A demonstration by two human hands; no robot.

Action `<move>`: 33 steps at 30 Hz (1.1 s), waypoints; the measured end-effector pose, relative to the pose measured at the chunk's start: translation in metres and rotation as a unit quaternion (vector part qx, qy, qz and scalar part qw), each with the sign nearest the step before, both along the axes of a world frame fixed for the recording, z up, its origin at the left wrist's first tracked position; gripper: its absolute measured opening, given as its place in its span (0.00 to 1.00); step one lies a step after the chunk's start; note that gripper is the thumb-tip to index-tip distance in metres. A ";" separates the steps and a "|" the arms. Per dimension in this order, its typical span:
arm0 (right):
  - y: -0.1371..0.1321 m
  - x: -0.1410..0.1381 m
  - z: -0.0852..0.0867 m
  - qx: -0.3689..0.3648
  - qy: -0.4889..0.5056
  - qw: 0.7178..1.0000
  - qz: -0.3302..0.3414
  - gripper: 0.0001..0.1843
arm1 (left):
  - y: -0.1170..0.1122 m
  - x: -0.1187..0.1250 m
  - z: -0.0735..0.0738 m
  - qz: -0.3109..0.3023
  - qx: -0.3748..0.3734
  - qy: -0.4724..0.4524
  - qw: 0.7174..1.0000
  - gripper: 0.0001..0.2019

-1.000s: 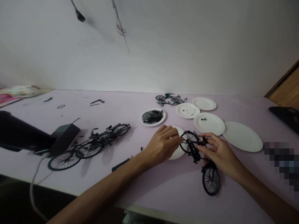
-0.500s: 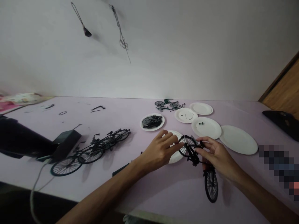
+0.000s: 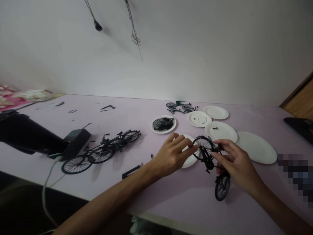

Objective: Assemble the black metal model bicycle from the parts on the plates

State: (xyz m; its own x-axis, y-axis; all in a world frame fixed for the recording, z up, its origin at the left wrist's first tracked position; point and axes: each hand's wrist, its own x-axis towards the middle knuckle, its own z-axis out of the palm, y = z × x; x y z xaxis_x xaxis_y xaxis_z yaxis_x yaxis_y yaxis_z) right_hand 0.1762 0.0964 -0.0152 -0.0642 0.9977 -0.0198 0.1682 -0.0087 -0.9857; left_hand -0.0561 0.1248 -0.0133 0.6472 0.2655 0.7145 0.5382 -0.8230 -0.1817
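A black model bicycle (image 3: pixel 208 160) is held tilted above the table between my two hands. My right hand (image 3: pixel 237 163) grips its frame, thumb and fingers closed around it near the handlebar end. My left hand (image 3: pixel 172 156) has its thumb and index finger pinched at the hub of the upper wheel, the other fingers curled. Whether a small part sits in that pinch is hidden. The other wheel (image 3: pixel 222 186) hangs below my right hand. Behind my left hand, a white paper plate (image 3: pixel 190 161) is partly covered.
Assembled model bicycles (image 3: pixel 101 153) stand in a row at left, beside a black box (image 3: pixel 77 138). A paper plate (image 3: pixel 156 131) carries black wheels and parts. More white plates (image 3: pixel 256 147) lie at right, some holding small pieces. A dark green part (image 3: pixel 130 171) lies near my left forearm.
The camera view has shifted, so the table items appear farther right. My hands keep their grip on the bicycle, whose lower wheel has swung slightly upward.
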 end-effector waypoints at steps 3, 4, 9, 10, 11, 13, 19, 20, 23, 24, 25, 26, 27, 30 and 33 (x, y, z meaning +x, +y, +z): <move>-0.004 0.000 0.004 0.053 -0.032 0.998 -0.028 0.23 | 0.000 -0.001 -0.002 0.005 0.014 -0.044 0.999 0.11; -0.006 -0.001 0.004 0.068 -0.044 0.996 -0.035 0.23 | 0.000 -0.001 -0.002 0.006 0.018 -0.053 0.998 0.12; -0.013 -0.004 0.005 0.138 -0.078 0.985 -0.061 0.20 | -0.005 0.001 -0.001 -0.013 0.002 -0.121 0.993 0.17; -0.014 -0.005 0.005 0.155 -0.083 0.982 -0.063 0.20 | -0.007 0.002 0.000 -0.020 -0.038 -0.155 0.987 0.19; -0.014 -0.005 0.003 0.174 -0.091 0.978 -0.064 0.19 | -0.008 0.004 0.000 -0.026 -0.094 -0.194 0.976 0.20; -0.014 -0.004 -0.001 0.219 -0.120 0.967 -0.057 0.18 | -0.009 0.006 -0.002 -0.045 -0.220 -0.257 0.940 0.21; -0.010 0.006 -0.008 0.406 -0.230 0.884 -0.035 0.20 | -0.006 0.005 -0.010 -0.103 -0.315 -0.240 0.912 0.17; -0.008 0.008 -0.009 0.427 -0.242 0.871 -0.027 0.19 | -0.005 0.005 -0.010 -0.112 -0.312 -0.226 0.916 0.16; -0.004 0.016 -0.009 0.452 -0.262 0.853 0.012 0.17 | -0.005 0.004 -0.008 -0.139 -0.281 -0.194 0.930 0.13; -0.003 0.018 -0.010 0.452 -0.262 0.852 0.022 0.17 | -0.005 0.005 -0.007 -0.146 -0.269 -0.188 0.934 0.13; -0.001 0.020 -0.011 0.452 -0.258 0.853 0.027 0.16 | -0.005 0.005 -0.007 -0.151 -0.257 -0.184 0.936 0.13; 0.000 0.022 -0.011 0.452 -0.252 0.855 0.030 0.16 | -0.005 0.005 -0.007 -0.156 -0.250 -0.182 0.938 0.13; 0.001 0.023 -0.012 0.453 -0.244 0.857 0.032 0.15 | -0.004 0.006 -0.007 -0.159 -0.243 -0.181 0.940 0.13; 0.003 0.024 -0.015 0.458 -0.231 0.857 0.048 0.16 | -0.004 0.006 -0.007 -0.161 -0.228 -0.175 0.944 0.12; 0.006 0.023 -0.015 0.469 -0.207 0.856 0.065 0.21 | -0.004 0.007 -0.006 -0.156 -0.211 -0.168 0.950 0.12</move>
State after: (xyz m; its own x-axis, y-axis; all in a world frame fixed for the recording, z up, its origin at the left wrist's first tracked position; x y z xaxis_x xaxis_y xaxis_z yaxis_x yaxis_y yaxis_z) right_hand 0.1992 0.1024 -0.0304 -0.3569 0.5713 0.7391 0.4441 0.7998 -0.4039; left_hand -0.0491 0.1212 -0.0194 0.4964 0.4065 0.7671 0.2256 -0.9136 0.3382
